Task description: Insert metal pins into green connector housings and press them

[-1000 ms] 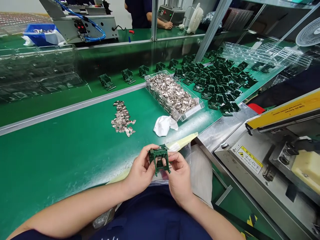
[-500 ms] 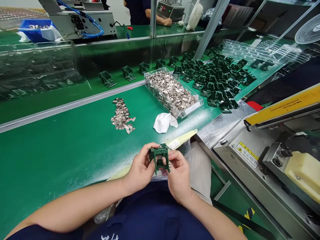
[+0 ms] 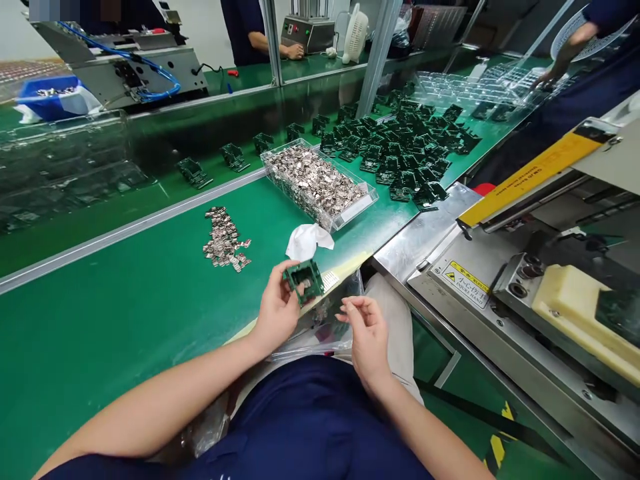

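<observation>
My left hand [image 3: 276, 308] is closed around a green circuit board panel [image 3: 314, 280] with a square opening, tilted above the bench's near edge. A thumb tip shows through the opening. To its right and apart from the board, my right hand [image 3: 371, 337] has thumb and forefinger pressed together; whatever is between them is too small to make out. Beyond the board lies a crumpled white cloth [image 3: 306, 241]. A loose pile of small silvery metal parts [image 3: 223, 240] is on the green mat to the left.
A clear box [image 3: 357, 212] holds many similar metal parts. Behind it are a heap of green boards [image 3: 400, 147] and a row of boards [image 3: 193, 172]. A machine [image 3: 505, 280] stands at the right. Co-workers' arms [image 3: 575, 50] show at the back. A plastic bag [image 3: 330, 327] hangs below.
My right hand has let go of the board and moved away to the right. My left hand keeps the board, which is now turned. A co-worker's arm has come in at upper right.
</observation>
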{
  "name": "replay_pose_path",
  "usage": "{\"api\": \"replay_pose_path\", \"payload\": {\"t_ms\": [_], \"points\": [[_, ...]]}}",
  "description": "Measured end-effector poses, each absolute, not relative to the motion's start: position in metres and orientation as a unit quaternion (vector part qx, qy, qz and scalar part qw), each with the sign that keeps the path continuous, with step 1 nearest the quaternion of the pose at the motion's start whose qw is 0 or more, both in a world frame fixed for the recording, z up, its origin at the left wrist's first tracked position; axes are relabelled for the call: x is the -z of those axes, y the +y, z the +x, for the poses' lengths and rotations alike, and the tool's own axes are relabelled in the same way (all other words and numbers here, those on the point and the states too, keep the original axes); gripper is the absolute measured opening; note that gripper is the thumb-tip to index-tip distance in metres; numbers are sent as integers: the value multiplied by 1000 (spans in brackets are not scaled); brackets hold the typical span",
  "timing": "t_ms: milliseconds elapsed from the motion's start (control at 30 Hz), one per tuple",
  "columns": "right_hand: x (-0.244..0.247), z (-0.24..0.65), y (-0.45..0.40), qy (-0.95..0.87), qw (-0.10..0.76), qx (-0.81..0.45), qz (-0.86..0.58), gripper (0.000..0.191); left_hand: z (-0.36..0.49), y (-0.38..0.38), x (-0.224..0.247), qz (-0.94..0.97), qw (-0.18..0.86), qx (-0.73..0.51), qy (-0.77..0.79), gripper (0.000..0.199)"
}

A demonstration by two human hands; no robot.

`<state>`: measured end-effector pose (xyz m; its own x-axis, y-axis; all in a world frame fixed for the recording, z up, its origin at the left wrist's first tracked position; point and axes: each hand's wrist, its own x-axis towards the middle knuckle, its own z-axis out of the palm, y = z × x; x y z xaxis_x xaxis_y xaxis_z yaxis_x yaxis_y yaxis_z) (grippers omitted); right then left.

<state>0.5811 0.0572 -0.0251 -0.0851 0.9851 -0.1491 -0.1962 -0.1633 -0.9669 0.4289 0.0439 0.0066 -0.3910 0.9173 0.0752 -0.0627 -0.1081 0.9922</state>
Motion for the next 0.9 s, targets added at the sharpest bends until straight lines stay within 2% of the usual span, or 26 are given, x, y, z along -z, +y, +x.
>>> {"api": "replay_pose_path", "payload": {"t_ms": [67, 167, 433, 667, 767, 900], "points": [[39, 585, 63, -440, 443, -611, -487, 27, 432, 67, 0, 415, 328, -650, 546, 39], [52, 581, 67, -460, 406, -635, -470, 32, 439, 90, 11, 455, 334, -635, 528, 39], [54, 560, 75, -494, 427, -629, -421, 35, 448, 78, 12, 484, 365, -598, 524, 38], [69, 557, 75, -558, 427, -565, -433, 38, 448, 81, 16, 461, 381, -593, 539, 40], [81, 564, 78, -614, 387, -534, -434, 39, 448, 85, 19, 458, 371, -585, 557, 41], [87, 578, 83, -680, 294, -520, -425, 30, 447, 91, 17, 437, 373, -598, 559, 42]]}}
